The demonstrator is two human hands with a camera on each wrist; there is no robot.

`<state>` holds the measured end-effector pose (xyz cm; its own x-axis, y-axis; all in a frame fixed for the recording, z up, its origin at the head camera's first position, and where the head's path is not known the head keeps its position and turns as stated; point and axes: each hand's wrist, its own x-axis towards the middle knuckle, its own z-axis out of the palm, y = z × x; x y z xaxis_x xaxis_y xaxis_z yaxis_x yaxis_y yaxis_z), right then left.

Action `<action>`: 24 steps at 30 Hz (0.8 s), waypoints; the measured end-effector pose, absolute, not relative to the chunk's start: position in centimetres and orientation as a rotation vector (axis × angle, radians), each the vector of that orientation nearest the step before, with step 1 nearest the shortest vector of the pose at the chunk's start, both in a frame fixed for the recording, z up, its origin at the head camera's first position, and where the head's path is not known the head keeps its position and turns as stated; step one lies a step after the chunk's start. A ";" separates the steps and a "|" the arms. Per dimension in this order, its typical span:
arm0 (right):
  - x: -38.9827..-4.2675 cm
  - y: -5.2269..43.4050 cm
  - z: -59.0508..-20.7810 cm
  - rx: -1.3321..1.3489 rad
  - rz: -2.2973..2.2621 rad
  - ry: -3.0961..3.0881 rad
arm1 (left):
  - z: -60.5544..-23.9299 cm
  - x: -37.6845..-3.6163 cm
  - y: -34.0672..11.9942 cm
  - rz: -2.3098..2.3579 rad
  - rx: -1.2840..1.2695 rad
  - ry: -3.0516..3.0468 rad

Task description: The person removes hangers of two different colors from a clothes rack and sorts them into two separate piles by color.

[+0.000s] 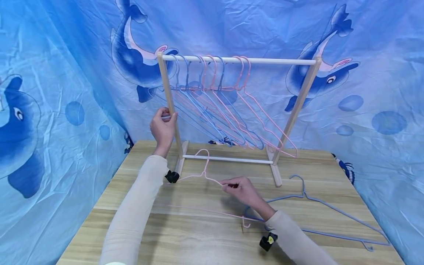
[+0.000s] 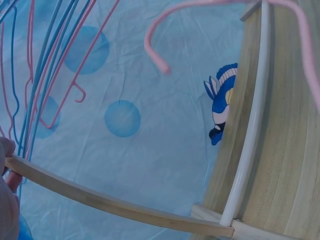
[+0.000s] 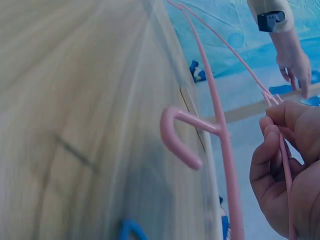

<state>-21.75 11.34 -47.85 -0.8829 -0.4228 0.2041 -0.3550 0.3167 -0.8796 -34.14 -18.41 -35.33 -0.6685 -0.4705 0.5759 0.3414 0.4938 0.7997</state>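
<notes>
A wooden clothes rack with a white top rail [image 1: 271, 61] carries several blue and pink hangers [image 1: 238, 110]. My left hand [image 1: 163, 125] grips the rack's left post [image 1: 169, 92] partway up, the thumb on its near side; a bit of light blue shows between the fingers. In my right hand [image 1: 243, 190] the shoulder of a pink hanger [image 1: 195, 176] is pinched between thumb and fingers, in front of the rack. Its hook points up near the rack's lower white bar, and a small side hook [image 3: 175, 135] stands out from its bottom bar in the right wrist view.
A blue hanger [image 1: 334, 206] lies on the wooden table [image 1: 205, 239] at the right, partly behind my right forearm. The rack's right foot [image 1: 276, 176] stands on the table. Blue dolphin-print cloth [image 1: 258, 33] hangs behind and at the sides.
</notes>
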 end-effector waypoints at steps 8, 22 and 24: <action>-21.5 8.8 -48.7 -0.728 -1.639 2.423 | -35.5 -34.2 -18.4 -1.259 0.098 -1.920; -21.6 6.0 -49.7 -0.773 -1.560 2.485 | -35.5 -34.4 -18.5 -1.253 0.102 -1.917; -21.7 5.7 -49.9 -0.779 -1.554 2.504 | -35.5 -34.4 -18.5 -1.255 0.104 -1.918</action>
